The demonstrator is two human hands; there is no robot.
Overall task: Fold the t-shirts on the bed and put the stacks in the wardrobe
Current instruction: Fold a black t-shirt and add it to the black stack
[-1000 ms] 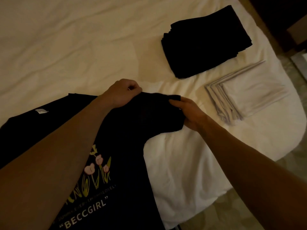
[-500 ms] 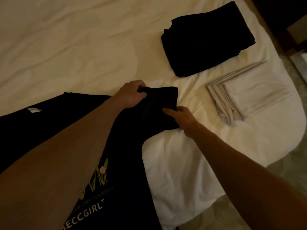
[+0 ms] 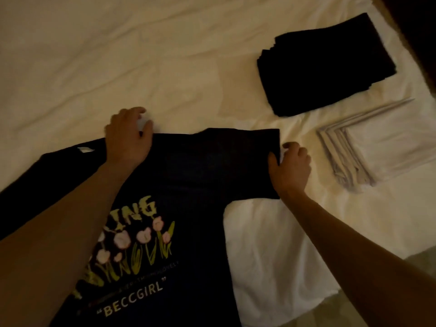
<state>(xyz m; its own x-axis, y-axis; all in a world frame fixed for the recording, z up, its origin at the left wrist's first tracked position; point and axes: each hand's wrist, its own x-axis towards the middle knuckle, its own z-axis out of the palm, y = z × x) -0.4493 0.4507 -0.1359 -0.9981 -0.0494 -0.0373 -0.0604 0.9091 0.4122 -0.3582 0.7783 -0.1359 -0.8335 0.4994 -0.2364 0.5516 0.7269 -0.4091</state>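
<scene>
A black t-shirt (image 3: pixel 200 173) with a flower print and the word "BECCGIRL" lies face up on the white bed (image 3: pixel 118 55). Its right sleeve is stretched flat toward the right. My left hand (image 3: pixel 128 138) rests flat on the shirt's top edge near the collar, fingers spread, some on the sheet. My right hand (image 3: pixel 290 166) holds the end of the sleeve, thumb on top and fingers curled at the hem. My left forearm covers part of the print.
A stack of folded black shirts (image 3: pixel 325 67) sits at the far right of the bed. A stack of folded white shirts (image 3: pixel 377 147) lies just right of my right hand. The bed's edge and the floor (image 3: pixel 420 267) show at the lower right.
The sleeve, bunched between both hands before, is now pulled out flat to the right. My left hand let go, moved left and lies flat; my right hand moved right with the hem.
</scene>
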